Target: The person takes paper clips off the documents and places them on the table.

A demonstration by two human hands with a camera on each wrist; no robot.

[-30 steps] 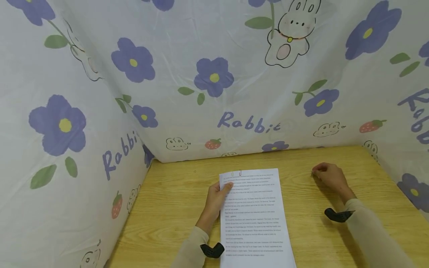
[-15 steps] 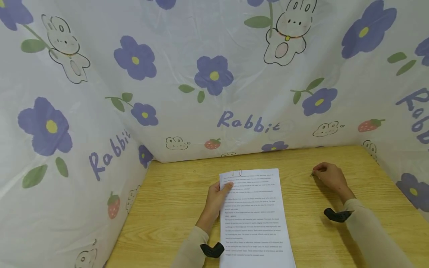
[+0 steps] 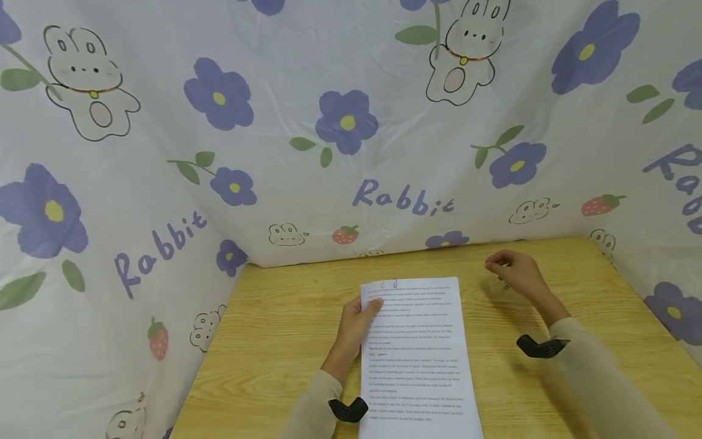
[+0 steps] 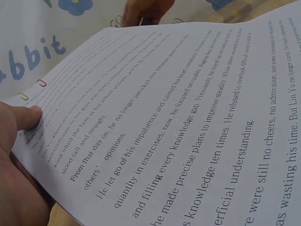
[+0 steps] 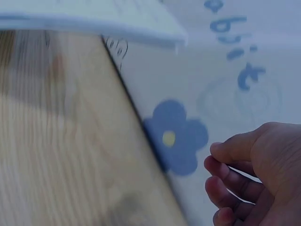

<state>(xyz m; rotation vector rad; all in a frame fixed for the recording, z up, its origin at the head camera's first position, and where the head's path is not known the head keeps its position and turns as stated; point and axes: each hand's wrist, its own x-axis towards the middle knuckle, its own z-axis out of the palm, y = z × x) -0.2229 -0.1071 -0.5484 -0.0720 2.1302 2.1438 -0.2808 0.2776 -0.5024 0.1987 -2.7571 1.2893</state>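
Note:
My left hand (image 3: 353,326) grips the left edge of a stack of printed sheets (image 3: 417,366), with the thumb on top, as the left wrist view also shows. At the stack's top edge sit a yellow paper clip (image 4: 22,96) and a red paper clip (image 4: 42,83). Beyond the stack's upper right corner, my right hand (image 3: 521,274) is raised over the table. In the right wrist view its thumb and index fingertips (image 5: 217,149) meet in a pinch. The small clip seen there earlier is hidden by the fingers now, and the other fingers curl loosely.
A wooden table (image 3: 285,341) lies under the papers. White cloth (image 3: 296,183) printed with flowers, rabbits and strawberries hangs along the back and both sides. A black device (image 3: 348,410) is on the left wrist, another black device (image 3: 540,346) on the right.
My right hand has lifted from the table and shifted left and away from me, still pinching. The left hand and the papers have stayed put. The head view has turned slightly.

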